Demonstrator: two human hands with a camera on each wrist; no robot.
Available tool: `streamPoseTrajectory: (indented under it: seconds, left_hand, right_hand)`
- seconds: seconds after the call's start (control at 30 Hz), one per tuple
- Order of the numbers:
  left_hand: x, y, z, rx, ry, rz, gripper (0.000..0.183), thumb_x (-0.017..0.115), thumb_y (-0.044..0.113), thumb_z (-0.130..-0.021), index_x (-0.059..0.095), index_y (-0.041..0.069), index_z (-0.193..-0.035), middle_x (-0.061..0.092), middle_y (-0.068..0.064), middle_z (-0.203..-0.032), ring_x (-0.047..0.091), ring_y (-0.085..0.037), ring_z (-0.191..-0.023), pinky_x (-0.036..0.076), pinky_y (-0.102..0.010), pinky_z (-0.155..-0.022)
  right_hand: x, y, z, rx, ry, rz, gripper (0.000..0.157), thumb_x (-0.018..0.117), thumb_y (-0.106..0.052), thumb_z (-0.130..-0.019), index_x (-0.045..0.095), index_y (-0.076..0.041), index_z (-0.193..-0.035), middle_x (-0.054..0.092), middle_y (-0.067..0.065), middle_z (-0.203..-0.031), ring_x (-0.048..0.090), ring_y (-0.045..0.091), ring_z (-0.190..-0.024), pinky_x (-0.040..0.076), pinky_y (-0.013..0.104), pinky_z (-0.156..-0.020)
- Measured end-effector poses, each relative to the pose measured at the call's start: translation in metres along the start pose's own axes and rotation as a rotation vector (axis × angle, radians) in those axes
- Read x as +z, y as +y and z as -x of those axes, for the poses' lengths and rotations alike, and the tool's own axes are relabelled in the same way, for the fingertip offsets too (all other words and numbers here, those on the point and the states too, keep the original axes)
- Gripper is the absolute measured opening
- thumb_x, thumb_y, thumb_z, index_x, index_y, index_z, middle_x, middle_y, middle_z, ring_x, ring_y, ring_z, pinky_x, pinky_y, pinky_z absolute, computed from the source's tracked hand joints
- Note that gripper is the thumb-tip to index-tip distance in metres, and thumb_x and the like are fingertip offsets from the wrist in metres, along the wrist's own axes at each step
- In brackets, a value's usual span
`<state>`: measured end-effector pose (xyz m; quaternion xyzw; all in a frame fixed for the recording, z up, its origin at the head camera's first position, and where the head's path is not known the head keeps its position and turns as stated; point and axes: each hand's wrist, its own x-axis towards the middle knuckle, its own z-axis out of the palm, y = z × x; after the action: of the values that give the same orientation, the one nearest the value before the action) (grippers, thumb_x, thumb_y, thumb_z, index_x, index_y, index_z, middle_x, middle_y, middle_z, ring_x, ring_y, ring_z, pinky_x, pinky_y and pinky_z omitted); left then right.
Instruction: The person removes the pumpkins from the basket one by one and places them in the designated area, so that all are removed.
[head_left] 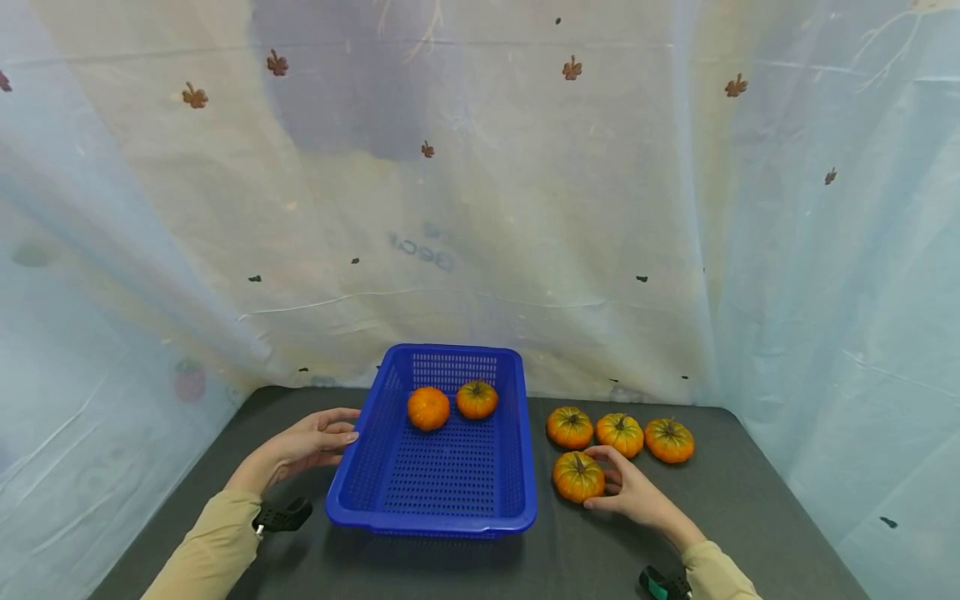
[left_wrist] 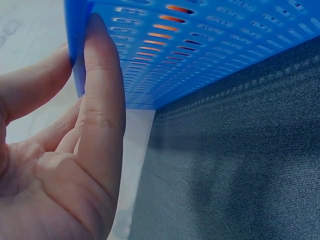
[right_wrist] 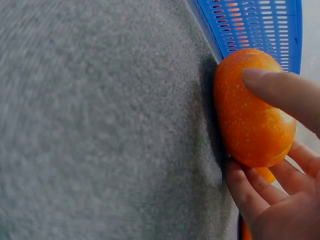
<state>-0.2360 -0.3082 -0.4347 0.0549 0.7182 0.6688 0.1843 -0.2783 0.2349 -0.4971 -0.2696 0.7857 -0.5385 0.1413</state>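
Note:
My left hand (head_left: 315, 442) pinches the left rim of a blue plastic basket (head_left: 438, 527); in the left wrist view its fingers (left_wrist: 102, 100) lie against the slotted side wall, at the rim. Inside the basket, toward its far end, sit an orange pumpkin (head_left: 429, 409) and a second pumpkin (head_left: 477, 400) with a green-tinged top. To the right of the basket, my right hand (head_left: 633, 492) grips a small orange-green pumpkin (head_left: 578, 477) between thumb and fingers. The right wrist view shows this pumpkin's smooth orange side (right_wrist: 255, 120) low by the dark cloth.
Behind the gripped pumpkin, a row holds a left pumpkin (head_left: 569, 427), a middle pumpkin (head_left: 620, 435) and a right pumpkin (head_left: 670, 440). Dark grey cloth covers the table (head_left: 750, 508). A pale printed plastic sheet (head_left: 480, 208) hangs behind and along both sides.

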Motion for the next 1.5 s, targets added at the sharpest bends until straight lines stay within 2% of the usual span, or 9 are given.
streamPoseTrajectory:
  seconds: [0.13, 0.3, 0.47, 0.57, 0.77, 0.93, 1.2, 1.37, 1.5]
  left_hand:
    - [0.000, -0.001, 0.000, -0.003, -0.001, 0.003, 0.068, 0.061, 0.015, -0.095, 0.020, -0.005, -0.146, 0.058, -0.017, -0.122, 0.062, -0.029, -0.104, 0.052, -0.045, -0.087]
    - [0.000, -0.002, -0.001, -0.002, -0.006, 0.011, 0.067, 0.060, 0.014, -0.096, 0.020, -0.005, -0.146, 0.057, -0.018, -0.122, 0.061, -0.028, -0.105, 0.051, -0.045, -0.087]
    - [-0.001, -0.001, -0.001, -0.004, -0.005, 0.014, 0.067, 0.060, 0.014, -0.096, 0.020, -0.005, -0.146, 0.057, -0.018, -0.123, 0.061, -0.028, -0.107, 0.051, -0.046, -0.088]
    - [0.000, -0.001, -0.002, -0.009, -0.001, 0.017, 0.067, 0.060, 0.013, -0.096, 0.020, -0.005, -0.146, 0.058, -0.018, -0.122, 0.061, -0.028, -0.106, 0.051, -0.045, -0.088]
    - [0.000, 0.000, -0.002, -0.008, 0.001, 0.013, 0.067, 0.061, 0.014, -0.095, 0.020, -0.006, -0.146, 0.058, -0.019, -0.121, 0.062, -0.029, -0.104, 0.051, -0.046, -0.088]
    - [-0.001, -0.001, -0.003, -0.003, -0.001, 0.011, 0.067, 0.061, 0.015, -0.095, 0.021, -0.006, -0.145, 0.058, -0.020, -0.122, 0.062, -0.030, -0.104, 0.051, -0.046, -0.088]
    - [-0.002, 0.001, -0.002, -0.005, -0.001, 0.014, 0.067, 0.060, 0.014, -0.096, 0.020, -0.006, -0.145, 0.059, -0.019, -0.120, 0.062, -0.030, -0.104, 0.051, -0.046, -0.088]
    - [-0.001, 0.002, -0.002, -0.009, -0.002, 0.012, 0.067, 0.059, 0.014, -0.096, 0.019, -0.006, -0.146, 0.059, -0.018, -0.121, 0.062, -0.029, -0.105, 0.051, -0.046, -0.088]
    - [0.001, 0.003, -0.001, -0.015, 0.002, 0.008, 0.066, 0.059, 0.014, -0.096, 0.020, -0.006, -0.145, 0.059, -0.018, -0.121, 0.062, -0.030, -0.104, 0.050, -0.046, -0.089]
  right_hand:
    - [-0.001, -0.003, 0.001, -0.002, -0.008, 0.007, 0.072, 0.077, -0.010, -0.082, 0.034, 0.001, -0.138, 0.031, 0.028, -0.140, 0.041, 0.048, -0.124, 0.049, 0.041, -0.092]
    - [-0.007, -0.009, 0.002, -0.023, -0.040, 0.000, 0.071, 0.074, -0.007, -0.084, 0.031, 0.005, -0.139, 0.033, 0.029, -0.141, 0.035, 0.050, -0.128, 0.041, 0.050, -0.099]
    - [-0.015, -0.020, 0.001, -0.035, -0.070, -0.007, 0.071, 0.070, -0.004, -0.086, 0.027, 0.008, -0.141, 0.031, 0.032, -0.142, 0.033, 0.050, -0.130, 0.039, 0.051, -0.100]
    - [-0.019, -0.030, 0.000, -0.049, -0.061, 0.019, 0.071, 0.069, -0.004, -0.087, 0.025, 0.007, -0.143, 0.031, 0.034, -0.141, 0.033, 0.051, -0.128, 0.039, 0.051, -0.100]
    - [-0.027, -0.050, -0.005, -0.113, -0.023, 0.079, 0.071, 0.070, -0.006, -0.087, 0.028, 0.001, -0.144, 0.033, 0.032, -0.140, 0.033, 0.052, -0.128, 0.035, 0.054, -0.100]
    - [-0.031, -0.069, -0.014, -0.188, -0.006, 0.133, 0.067, 0.071, -0.010, -0.087, 0.033, -0.006, -0.143, 0.038, 0.026, -0.140, 0.035, 0.051, -0.127, 0.033, 0.057, -0.100]
    - [-0.024, -0.099, -0.036, -0.222, -0.017, 0.188, 0.064, 0.071, -0.012, -0.088, 0.037, -0.012, -0.142, 0.042, 0.015, -0.142, 0.041, 0.036, -0.129, 0.033, 0.057, -0.102]
    - [-0.014, -0.117, -0.050, -0.227, -0.056, 0.166, 0.066, 0.070, -0.008, -0.088, 0.035, -0.014, -0.144, 0.039, 0.013, -0.145, 0.038, 0.036, -0.132, 0.031, 0.057, -0.104]
    - [-0.005, -0.130, -0.062, -0.222, -0.073, 0.172, 0.067, 0.072, -0.014, -0.087, 0.036, -0.016, -0.143, 0.039, 0.010, -0.145, 0.039, 0.032, -0.132, 0.032, 0.054, -0.105]
